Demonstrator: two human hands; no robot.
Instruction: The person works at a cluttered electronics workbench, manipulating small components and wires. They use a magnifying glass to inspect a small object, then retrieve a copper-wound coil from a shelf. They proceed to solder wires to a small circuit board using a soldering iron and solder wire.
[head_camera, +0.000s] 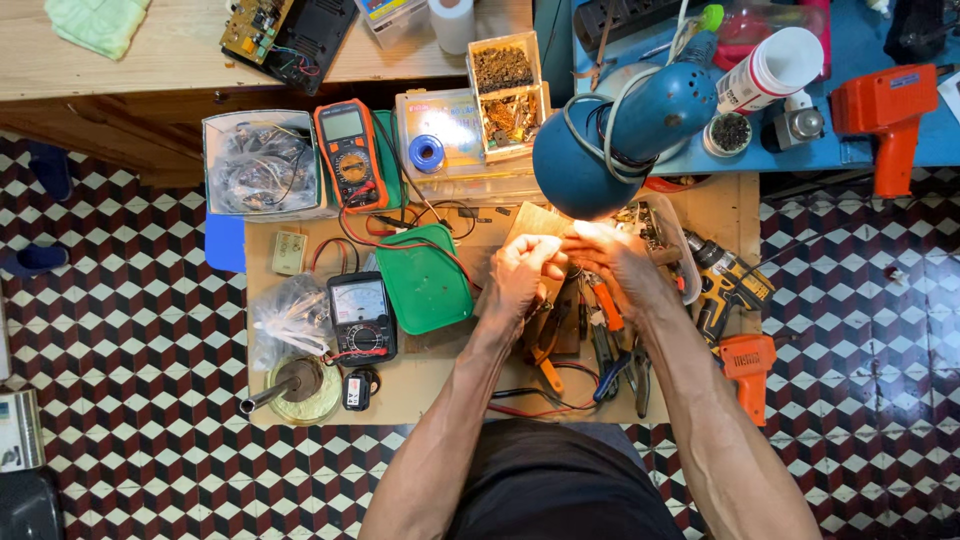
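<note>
Under the glare of the blue desk lamp (610, 140), both hands meet over the middle of the low wooden surface (440, 385). The left hand (522, 275) is curled into a loose fist, fingers bent inward, and the right hand (610, 258) has its fingertips pinched toward it; the two touch, or nearly so. Whatever small thing they pinch between them is washed out by the lamp light, so I cannot tell what it is, only that it sits right at the fingertips, just below the lamp's shade.

Beneath the wrists lies a scatter of hand tools, among them pliers with orange handles (605, 305) and a pair with blue grips (612, 375). Just beside the left hand sits a green plastic lid (422, 280), with red wire looping past it. Further left stands a black analogue meter (361, 318), and above it an orange digital multimeter (349, 152) leans by a box of bagged parts (262, 165). A spool of blue-cored solder (427, 153) rests on a clear case. Near the right forearm lie a yellow-and-black cordless drill (725, 285) and an orange tool (748, 370). All around is a checkered tile floor (120, 350).
</note>
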